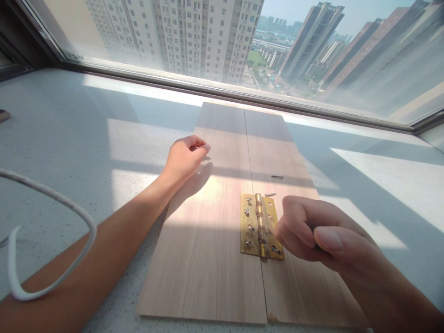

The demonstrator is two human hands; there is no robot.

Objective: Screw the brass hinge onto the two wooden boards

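Boards (204, 259): two. Hinge (262, 226): one, with two leaves. Screws (248, 243) visible: seven, being four at the left leaf (244, 236), one at the right leaf (274, 210), two loose on the right-hand board. Hands (187, 157): two. Cable (52, 196): one. Window (194, 41): one. Brown item (4, 115), unidentified: one.

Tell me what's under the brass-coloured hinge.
The hinge lies across the seam between the left board and the right board; both show around it. The board faces and seam directly beneath it are covered, so their condition there cannot be seen.
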